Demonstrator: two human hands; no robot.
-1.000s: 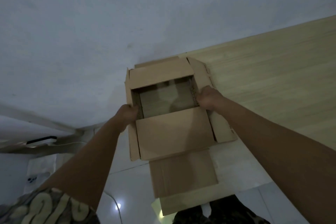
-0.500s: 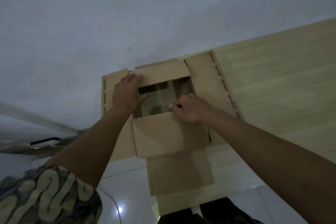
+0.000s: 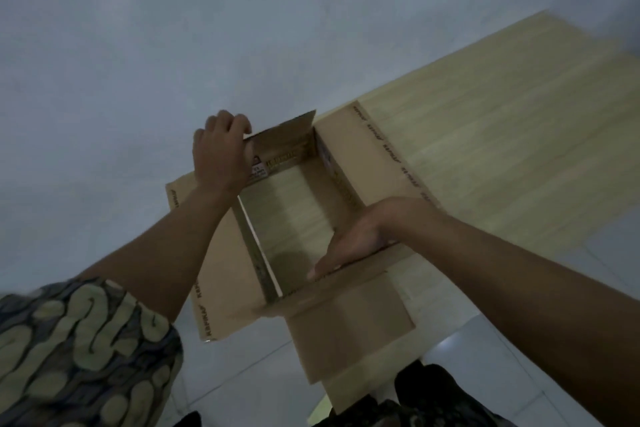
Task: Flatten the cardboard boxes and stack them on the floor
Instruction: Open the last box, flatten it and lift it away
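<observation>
A brown cardboard box point(image 3: 353, 319) stands open on the corner of a light wooden table point(image 3: 502, 149), all its flaps spread and the tabletop showing through its open bottom. My left hand point(image 3: 220, 152) grips the far flap at its left corner, fingers curled over the edge. My right hand point(image 3: 353, 243) lies with straight fingers along the near wall's top edge, pressing on it. The right flap point(image 3: 374, 156) lies flat on the table and the left flap point(image 3: 221, 288) hangs over the table edge.
A grey wall point(image 3: 242, 28) rises behind the table. White floor tiles point(image 3: 242, 385) show below the table's edge, and a patterned sleeve point(image 3: 76, 354) fills the lower left. The table stretches away to the right.
All flaps are now spread and the box's opening is wide. My left hand moved up to the far flap's corner. My right hand shifted from the inner edge down to the near wall.
</observation>
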